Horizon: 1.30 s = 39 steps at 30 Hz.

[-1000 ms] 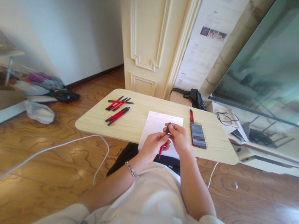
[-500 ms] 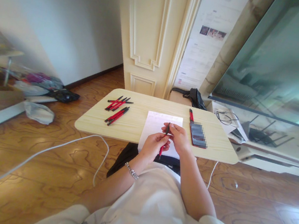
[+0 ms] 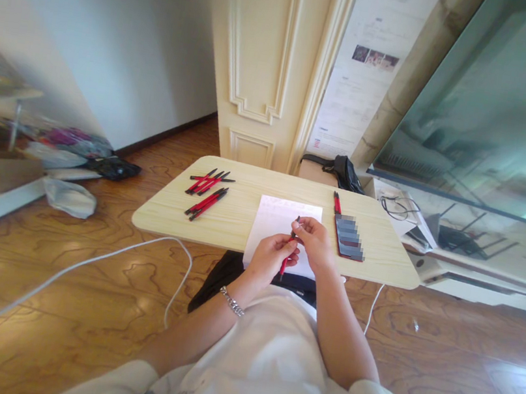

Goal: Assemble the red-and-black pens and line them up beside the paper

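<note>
My left hand [image 3: 273, 254] is closed around the red barrel of a red and black pen [image 3: 285, 263]. The fingers of my right hand [image 3: 314, 239] pinch the pen's dark upper end. The pen points steeply up and down between both hands, above the near part of a white sheet of paper [image 3: 269, 221]. Faint writing shows along the paper's top. Part of the pen is covered by my fingers, so I cannot tell whether its two ends are joined.
Several red and black pens [image 3: 206, 204] lie at the left of the pale wooden table [image 3: 167, 206]. On the right are a phone [image 3: 346, 237] with a blurred screen and more red pens [image 3: 337, 201]. A white cable [image 3: 84, 266] runs across the floor.
My right fingers have shifted slightly and now close more tightly over the pen's upper end. My left hand keeps its hold in the same place.
</note>
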### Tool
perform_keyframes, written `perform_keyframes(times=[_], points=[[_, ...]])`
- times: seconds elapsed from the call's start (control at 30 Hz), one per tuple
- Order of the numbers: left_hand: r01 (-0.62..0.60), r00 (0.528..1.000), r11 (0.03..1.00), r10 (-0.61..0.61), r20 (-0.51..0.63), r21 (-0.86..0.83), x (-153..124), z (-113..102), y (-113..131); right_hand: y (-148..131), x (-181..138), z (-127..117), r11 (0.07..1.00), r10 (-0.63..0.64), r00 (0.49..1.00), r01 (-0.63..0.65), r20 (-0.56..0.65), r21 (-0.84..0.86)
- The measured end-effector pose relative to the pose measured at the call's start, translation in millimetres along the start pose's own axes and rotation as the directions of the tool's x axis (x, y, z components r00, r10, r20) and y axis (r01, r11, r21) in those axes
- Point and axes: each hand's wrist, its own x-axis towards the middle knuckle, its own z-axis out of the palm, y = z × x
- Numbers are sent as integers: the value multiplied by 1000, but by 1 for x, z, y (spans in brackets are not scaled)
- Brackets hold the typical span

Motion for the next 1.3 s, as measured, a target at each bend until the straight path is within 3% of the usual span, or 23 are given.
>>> perform_keyframes(times=[0.2, 0.37, 0.73, 0.97, 1.03, 1.13, 1.23, 1.3], points=[[-1, 1000, 1000, 1, -21, 22, -1, 0, 1, 0, -1, -2, 998, 48, 994, -52, 94, 41], [-4, 1000, 1000, 4, -2, 17, 1, -1, -1, 2, 1, -2, 1000, -27, 999, 27, 27, -5], [18, 1000, 1000, -18, -22, 6, -1, -1, -2, -12, 12, -4, 993, -7, 1000, 6, -5, -115], [15, 1000, 1000, -15, -11, 24, -7, -7, 0, -21, 48, -14, 999, -43, 990, 40, -137, -28], [13, 1000, 1000, -13, -24, 14, -8, -8, 0, -15, 59, -14, 992, -50, 989, 34, -138, -118], [2, 999, 1000, -2, -46, -4, -8, -9, 1, 0, 68, -7, 883, -9, 997, -28, -78, -469], [-13, 998, 1000, 12, -65, -12, -8, -10, 2, 14, 70, 7, 604, -32, 999, -11, -38, -797], [-20, 997, 1000, 19, -76, -16, -7, -11, 3, 18, 71, 17, 414, -42, 999, 18, 1, -910]])
